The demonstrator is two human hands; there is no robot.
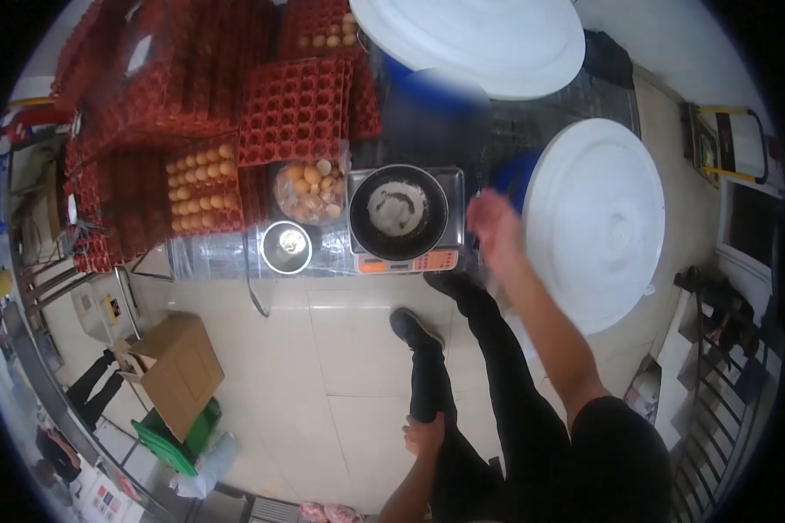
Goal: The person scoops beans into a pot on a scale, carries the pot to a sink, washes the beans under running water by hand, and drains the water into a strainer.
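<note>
"Where's the bowl (pixel 399 249)?"

"On the scale (pixel 455 205), at the near edge of the bench (pixel 214 260), with white powder (pixel 399 215) in the bottom of it."

"Why set there?"

"My guess is that the middle of the plate keeps it steady and lets the scale carry its full weight. The panel (pixel 433 261) lies on the person's side, probably so it can be read and pressed from there."

"And the hands?"

"Well apart. The right hand (pixel 494 231) is raised between the scale and the blue tub (pixel 516 177), just beside the plate. It's blurred; I see nothing in it, but can't tell whether the fingers meet."

"The left?"

"The left hand (pixel 425 435) rests on the leg (pixel 432 383), fingers curved over the cloth, perhaps for support. Whether it grips, I can't tell."

"Which way does the bowl point?"

"No way that I can make out: it's round, with no long axis and no handle showing. It sits upright, opening upward."

"What's beside it?"

"A steel cup (pixel 265 250) to the left, apart from the scale, and a bag (pixel 310 196) of eggs and shells behind that, against the trays (pixel 292 113)."
</note>
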